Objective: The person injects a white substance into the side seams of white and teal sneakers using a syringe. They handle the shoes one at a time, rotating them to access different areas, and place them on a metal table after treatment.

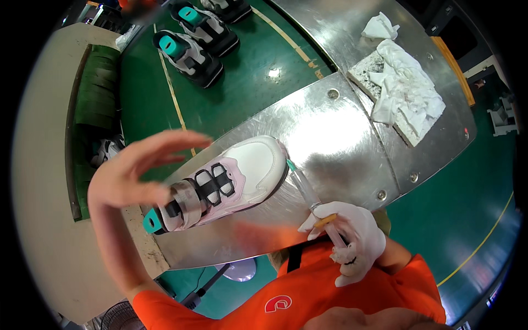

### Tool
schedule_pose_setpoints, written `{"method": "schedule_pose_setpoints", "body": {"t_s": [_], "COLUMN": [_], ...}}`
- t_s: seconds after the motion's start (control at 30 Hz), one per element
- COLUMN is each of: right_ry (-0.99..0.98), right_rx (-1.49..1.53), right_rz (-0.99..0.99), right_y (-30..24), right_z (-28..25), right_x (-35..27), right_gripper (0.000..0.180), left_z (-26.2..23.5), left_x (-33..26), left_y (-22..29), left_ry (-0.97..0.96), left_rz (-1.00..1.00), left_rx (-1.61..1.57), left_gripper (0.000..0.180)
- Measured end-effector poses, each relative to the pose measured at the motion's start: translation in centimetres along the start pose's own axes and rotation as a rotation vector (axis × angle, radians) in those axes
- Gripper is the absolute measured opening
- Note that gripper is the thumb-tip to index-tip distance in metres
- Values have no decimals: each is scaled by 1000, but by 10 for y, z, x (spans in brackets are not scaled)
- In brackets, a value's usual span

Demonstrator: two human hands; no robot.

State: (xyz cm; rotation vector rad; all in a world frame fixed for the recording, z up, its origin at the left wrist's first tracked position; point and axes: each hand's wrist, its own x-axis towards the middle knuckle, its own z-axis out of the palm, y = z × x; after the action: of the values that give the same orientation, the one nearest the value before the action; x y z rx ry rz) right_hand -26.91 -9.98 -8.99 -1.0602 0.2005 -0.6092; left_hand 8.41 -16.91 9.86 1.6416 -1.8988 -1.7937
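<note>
**Head view: syringe tip at the toe of a pink-and-white sneaker**

Head camera looks down on a metal table (341, 137), and the sneaker (223, 184) lying on it is your landmark. Left of the sneaker, your bare left hand (129, 173) hovers above its heel end with the fingers spread and flat, closed on nothing; I cannot tell whether the palm brushes the shoe. The sneaker itself lies on its sole on the near-left part of the table, with its white toe pointing right and up, its grey strap and black lacing in the middle, and a teal insert showing at the heel. Just right of the toe, the green tip of a clear syringe (308, 192) meets the edge of the toe. Your right hand (349, 234), in a white glove, wraps its fingers around the barrel of the syringe, down and right of the sneaker. Far right and above the sneaker, crumpled white rags (404, 88) lie over a speckled block on the table. Above the sneaker, across the green floor (247, 82), two more sneakers (195, 41) stand side by side.
</note>
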Motion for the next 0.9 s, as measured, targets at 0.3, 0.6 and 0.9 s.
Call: {"method": "schedule_pose_setpoints", "body": {"t_s": [0.3,0.6,0.9], "right_ry": [17,-247,-359], "right_rx": [182,261,-22], "right_rz": [-105,-152,-162], "right_y": [13,-99,-118], "right_z": [-7,21,55], "right_x": [-3,34,119], "right_gripper": [107,109,80], "left_z": [36,66,104], "left_x": [114,-15,-57], "left_y": [-7,22,-52], "left_ry": [-234,469,988], "left_rz": [-2,437,720], "left_rx": [366,-17,-424], "left_gripper": [60,54,56]}}
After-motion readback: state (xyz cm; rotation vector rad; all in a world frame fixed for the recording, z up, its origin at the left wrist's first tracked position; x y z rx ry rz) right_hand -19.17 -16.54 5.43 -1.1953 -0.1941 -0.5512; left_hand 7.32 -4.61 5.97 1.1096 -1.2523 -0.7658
